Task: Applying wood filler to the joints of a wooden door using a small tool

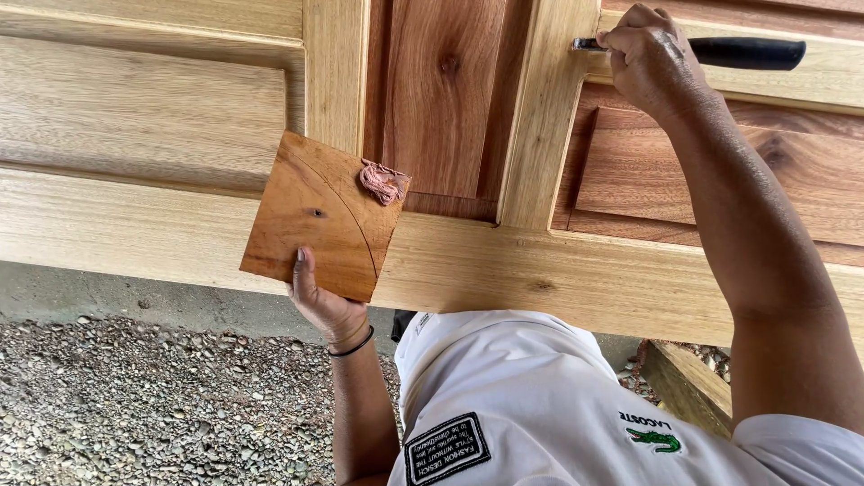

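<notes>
Left hand (326, 301) clamped under stiff, likely light square reddish wooden board (315, 216) bearing soft pink putty dab (382, 182); right hand (643, 58) fisted around black-handled tool (751, 53).

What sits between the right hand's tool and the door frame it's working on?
Nothing visible. The right hand holds the black-handled tool against the pale door frame; its tip is hidden by the fingers. The left hand holds the wood square well aside.

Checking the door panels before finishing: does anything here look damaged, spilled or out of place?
Nothing looks damaged. Only oddity: a reddish-brown putty lump on the corner of the square wooden board in the left hand.
</notes>
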